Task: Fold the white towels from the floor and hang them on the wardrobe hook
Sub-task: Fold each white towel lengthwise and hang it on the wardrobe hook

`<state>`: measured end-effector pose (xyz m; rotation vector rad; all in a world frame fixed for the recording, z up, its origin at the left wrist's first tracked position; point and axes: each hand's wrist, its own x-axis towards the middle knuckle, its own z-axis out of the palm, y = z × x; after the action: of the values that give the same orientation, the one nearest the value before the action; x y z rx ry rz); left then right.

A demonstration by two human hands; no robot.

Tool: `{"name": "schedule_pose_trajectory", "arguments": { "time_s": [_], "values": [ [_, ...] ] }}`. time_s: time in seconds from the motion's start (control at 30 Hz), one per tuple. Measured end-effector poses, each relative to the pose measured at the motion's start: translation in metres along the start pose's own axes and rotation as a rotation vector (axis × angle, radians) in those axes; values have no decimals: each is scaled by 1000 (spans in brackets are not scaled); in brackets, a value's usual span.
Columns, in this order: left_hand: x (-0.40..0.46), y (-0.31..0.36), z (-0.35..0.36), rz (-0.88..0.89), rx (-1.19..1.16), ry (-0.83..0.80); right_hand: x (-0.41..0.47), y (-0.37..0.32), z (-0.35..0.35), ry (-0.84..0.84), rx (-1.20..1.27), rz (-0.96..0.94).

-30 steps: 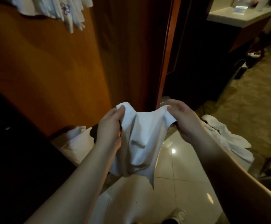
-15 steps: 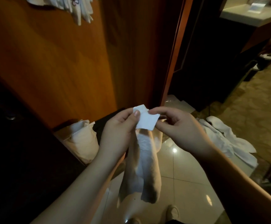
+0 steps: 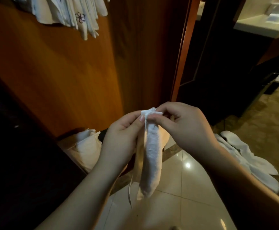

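Orange-brown wooden wardrobe panel (image 3: 60,77) fills left and centre. Dark cabinet (image 3: 19,163) near left. Reddish door frame (image 3: 183,47) right of panel, dark opening beyond. Glossy pale floor tiles (image 3: 190,185) near, reflecting small light spot. Patterned tan carpet (image 3: 268,117) far right. Pale surface (image 3: 260,27) top right.

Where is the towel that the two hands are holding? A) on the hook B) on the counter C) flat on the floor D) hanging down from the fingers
D: the left hand and right hand pinch the top of the white towel, and the rest dangles above the tiled floor.
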<state>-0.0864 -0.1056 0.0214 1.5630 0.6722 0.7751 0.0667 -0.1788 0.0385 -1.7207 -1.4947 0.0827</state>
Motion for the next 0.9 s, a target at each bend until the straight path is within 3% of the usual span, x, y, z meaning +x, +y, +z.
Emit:
{"name": "schedule_pose_trajectory", "arguments": {
  "time_s": [0.2,0.43,0.73,0.9],
  "values": [
    [4,13,10,77,7,-82,3,6,-18,3,51,19],
    [10,17,24,128,117,1,11,16,-28,-48,110,118],
    [30,33,0,127,-86,124,46,70,-66,-540,-91,112],
    [31,36,-17,138,-140,101,40,98,-68,-795,-101,117]
  ]
}}
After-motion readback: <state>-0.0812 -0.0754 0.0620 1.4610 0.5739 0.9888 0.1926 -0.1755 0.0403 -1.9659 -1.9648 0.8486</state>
